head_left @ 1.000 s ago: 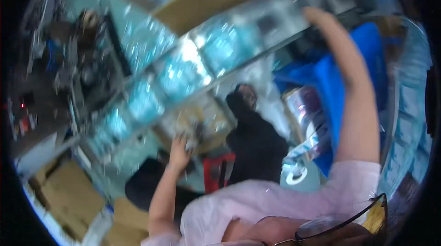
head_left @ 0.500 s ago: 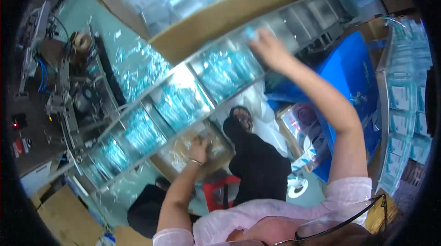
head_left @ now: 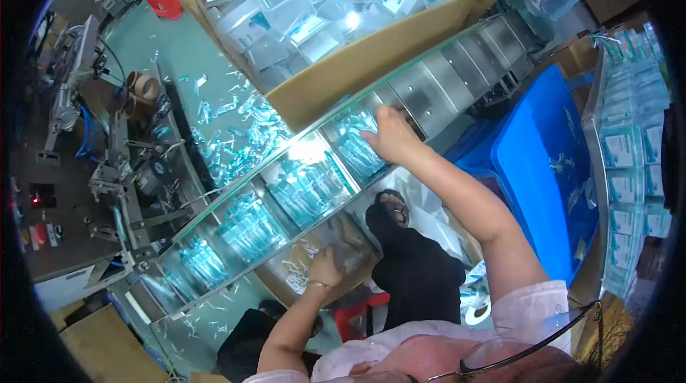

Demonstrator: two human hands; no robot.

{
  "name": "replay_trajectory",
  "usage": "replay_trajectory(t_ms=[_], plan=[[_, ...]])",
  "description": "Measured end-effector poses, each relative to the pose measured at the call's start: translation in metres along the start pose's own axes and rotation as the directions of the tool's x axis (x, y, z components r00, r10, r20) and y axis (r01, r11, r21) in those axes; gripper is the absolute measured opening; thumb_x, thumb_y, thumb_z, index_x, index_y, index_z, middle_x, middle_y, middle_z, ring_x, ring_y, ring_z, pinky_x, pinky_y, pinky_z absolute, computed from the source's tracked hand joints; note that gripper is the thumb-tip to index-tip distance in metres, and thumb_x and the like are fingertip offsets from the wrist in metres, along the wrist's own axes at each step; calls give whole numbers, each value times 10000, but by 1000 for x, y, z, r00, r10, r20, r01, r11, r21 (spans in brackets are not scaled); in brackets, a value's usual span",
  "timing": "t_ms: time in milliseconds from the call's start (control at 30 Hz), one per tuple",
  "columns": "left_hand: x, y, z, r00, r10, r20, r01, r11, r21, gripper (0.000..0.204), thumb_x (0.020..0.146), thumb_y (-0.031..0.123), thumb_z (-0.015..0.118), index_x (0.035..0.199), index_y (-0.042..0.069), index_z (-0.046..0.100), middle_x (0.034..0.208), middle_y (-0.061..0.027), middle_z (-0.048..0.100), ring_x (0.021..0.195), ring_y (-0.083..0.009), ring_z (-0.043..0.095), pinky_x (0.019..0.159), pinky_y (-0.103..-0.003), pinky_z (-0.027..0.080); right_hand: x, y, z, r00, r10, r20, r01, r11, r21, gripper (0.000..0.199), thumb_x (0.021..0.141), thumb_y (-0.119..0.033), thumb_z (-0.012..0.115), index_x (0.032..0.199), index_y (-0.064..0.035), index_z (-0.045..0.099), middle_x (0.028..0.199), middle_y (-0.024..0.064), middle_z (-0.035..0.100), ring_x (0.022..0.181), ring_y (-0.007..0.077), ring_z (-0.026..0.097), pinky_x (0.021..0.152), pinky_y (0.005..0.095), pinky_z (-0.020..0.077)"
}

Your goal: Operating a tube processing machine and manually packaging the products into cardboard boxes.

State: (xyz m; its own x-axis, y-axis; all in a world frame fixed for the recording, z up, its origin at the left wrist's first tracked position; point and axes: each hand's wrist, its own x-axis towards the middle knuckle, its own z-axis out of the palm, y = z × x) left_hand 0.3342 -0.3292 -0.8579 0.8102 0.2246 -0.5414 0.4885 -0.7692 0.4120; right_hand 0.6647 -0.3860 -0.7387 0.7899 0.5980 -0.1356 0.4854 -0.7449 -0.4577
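Note:
My right hand (head_left: pixel 393 137) is over a tray compartment of the metal conveyor (head_left: pixel 427 93), thumb and fingers apart at its edge. Under the thumb lies a heap of small teal-and-clear plastic packs (head_left: pixel 357 146); I see nothing held. Lower down, my left hand (head_left: pixel 326 269) is closed above an open cardboard box (head_left: pixel 280 286) with thin white strips (head_left: pixel 296 276) in it. Whatever those fingers hold, if anything, is hidden. More teal packs (head_left: pixel 307 186) fill the compartments to the left.
Beyond the conveyor stands a large carton (head_left: pixel 343 86) of clear plastic boxes (head_left: pixel 318 8). A blue bin (head_left: pixel 529 168) is at the right, beside stacked clear boxes (head_left: pixel 622 154). Machinery (head_left: pixel 143 168) stands at the left. Loose packs (head_left: pixel 239 129) litter the green floor.
My right hand has come down and left from the conveyor's far side; the teal item at its fingertips no longer shows. The view has shifted slightly. My left hand stays over the cardboard box.

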Motion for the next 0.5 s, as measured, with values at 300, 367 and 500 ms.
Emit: replay_trajectory(t_ms=[300,367,500], plan=[[-190,-6,-66,906,169,388,401,-50,-915,822,662,10,609,1350,83,166,1327,-77,291,1189,-190,333,920,-273,339,10,2,-1,974,116,196,-145,979,141,1141,520,-566,700,1270,110,170,1189,320,382,1127,382,399,950,350,327],[-219,7,-75,777,383,500,534,22,-845,927,655,11,656,1369,87,69,1383,-68,177,1242,-157,224,992,-286,226,12,0,8,973,54,223,-125,940,318,1147,494,-595,700,1249,123,219,1181,312,402,1117,369,416,944,344,336],[-246,13,-98,773,365,519,455,252,-854,922,676,30,663,1362,75,49,1330,-80,270,1192,-135,287,975,-265,251,13,-28,26,908,44,417,-211,906,366,1072,515,-624,670,1219,108,329,1248,278,360,1173,337,366,966,345,308]])
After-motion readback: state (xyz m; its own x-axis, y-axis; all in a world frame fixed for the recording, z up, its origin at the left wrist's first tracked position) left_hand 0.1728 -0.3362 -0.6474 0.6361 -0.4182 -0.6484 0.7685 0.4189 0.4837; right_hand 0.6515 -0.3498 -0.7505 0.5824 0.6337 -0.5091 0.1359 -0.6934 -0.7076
